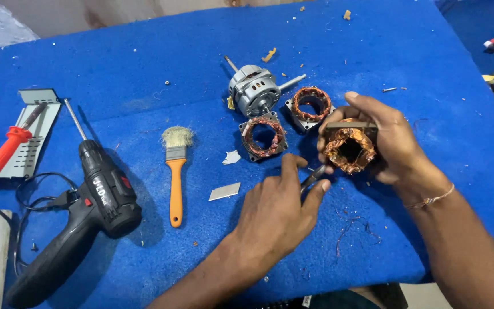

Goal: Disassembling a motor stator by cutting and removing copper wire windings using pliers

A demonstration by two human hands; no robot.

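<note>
Copper-wound stator (350, 150) sits gripped in my right hand (393, 143), bore facing me; my left hand (275, 212) pinches small pliers (313, 177) just left of it.

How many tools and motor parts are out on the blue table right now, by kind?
Copper-wound stators: 3, one in the right hand, two on the table
Motor housing: 1
Cordless drill: 1
Brush: 1
Soldering iron: 1
Small pliers in the left hand: 1
Total: 8
</note>
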